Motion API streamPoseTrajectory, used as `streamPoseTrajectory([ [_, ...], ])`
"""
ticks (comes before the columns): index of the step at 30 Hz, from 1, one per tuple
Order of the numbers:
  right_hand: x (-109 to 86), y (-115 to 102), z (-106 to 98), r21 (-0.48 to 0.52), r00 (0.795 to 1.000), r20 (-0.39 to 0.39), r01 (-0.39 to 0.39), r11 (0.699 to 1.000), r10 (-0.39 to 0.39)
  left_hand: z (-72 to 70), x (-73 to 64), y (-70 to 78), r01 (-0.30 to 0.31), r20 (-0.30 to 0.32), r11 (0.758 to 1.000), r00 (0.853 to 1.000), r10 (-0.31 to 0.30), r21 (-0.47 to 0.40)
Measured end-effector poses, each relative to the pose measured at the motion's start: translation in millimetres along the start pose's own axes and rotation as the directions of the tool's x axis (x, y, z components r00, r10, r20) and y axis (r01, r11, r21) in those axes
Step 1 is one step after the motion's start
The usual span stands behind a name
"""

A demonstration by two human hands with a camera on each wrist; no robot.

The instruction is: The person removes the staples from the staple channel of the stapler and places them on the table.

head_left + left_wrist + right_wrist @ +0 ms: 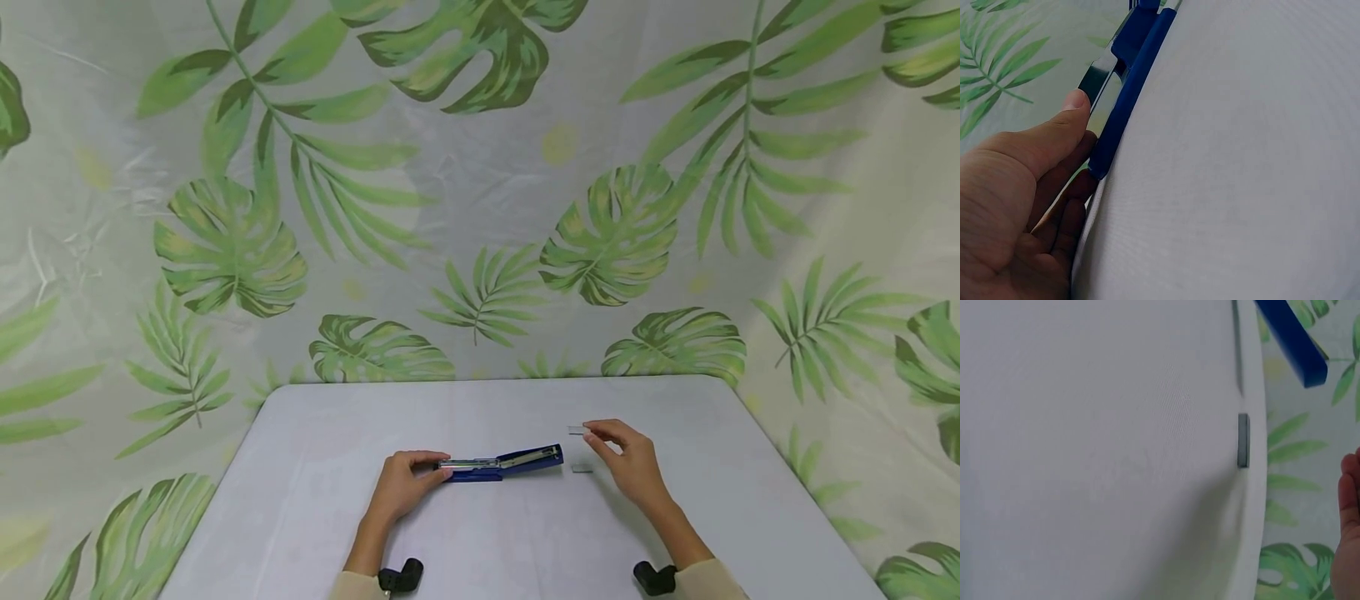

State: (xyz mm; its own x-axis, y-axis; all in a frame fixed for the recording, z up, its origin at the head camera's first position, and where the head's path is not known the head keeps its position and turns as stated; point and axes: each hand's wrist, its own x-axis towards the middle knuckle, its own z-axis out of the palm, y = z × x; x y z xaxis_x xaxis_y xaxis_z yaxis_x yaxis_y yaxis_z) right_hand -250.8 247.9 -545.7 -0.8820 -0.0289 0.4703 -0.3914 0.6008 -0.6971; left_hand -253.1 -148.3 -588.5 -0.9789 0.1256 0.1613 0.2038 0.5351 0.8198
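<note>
A blue stapler (531, 459) lies swung open in the middle of the white table, its top arm folded out to the right. With thumb and fingers, my left hand (402, 486) holds the left end of it; the left wrist view shows the thumb on the metal channel above the blue base (1138, 78). My right hand (632, 463) pinches a short strip of staples (575, 430) between thumb and fingertips, beyond the stapler's right end. A second staple strip (582, 468) rests on the table just right of the stapler, seen also in the right wrist view.
The white table (300, 517) has rounded far corners. Behind it hangs a pale curtain (480, 200) printed with green leaves. A black wrist camera (402, 575) is on the left wrist and another (656, 577) on the right.
</note>
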Motion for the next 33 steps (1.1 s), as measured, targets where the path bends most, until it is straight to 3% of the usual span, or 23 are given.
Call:
streamPoseTrajectory([
  [8, -2.9, 20.9, -13.1, -0.054, 1.000, 0.011, -0.021, 0.998, 0.022, 0.1, -0.3, 1.3, -0.009, -0.013, 1.000, 1.000, 0.009, 0.001],
  [17, -3.4, 39.1, -24.6, -0.059, 0.999, 0.044, 0.013, 0.998, -0.011, -0.2, -1.0, 1.2, -0.011, -0.012, 1.000, 1.000, 0.011, 0.005],
  [33, -8.7, 59.2, -32.9, -0.087, 0.998, 0.064, 0.021, 0.996, -0.015, 0.4, -0.6, 0.5, -0.010, -0.015, 1.000, 1.000, 0.010, 0.008],
])
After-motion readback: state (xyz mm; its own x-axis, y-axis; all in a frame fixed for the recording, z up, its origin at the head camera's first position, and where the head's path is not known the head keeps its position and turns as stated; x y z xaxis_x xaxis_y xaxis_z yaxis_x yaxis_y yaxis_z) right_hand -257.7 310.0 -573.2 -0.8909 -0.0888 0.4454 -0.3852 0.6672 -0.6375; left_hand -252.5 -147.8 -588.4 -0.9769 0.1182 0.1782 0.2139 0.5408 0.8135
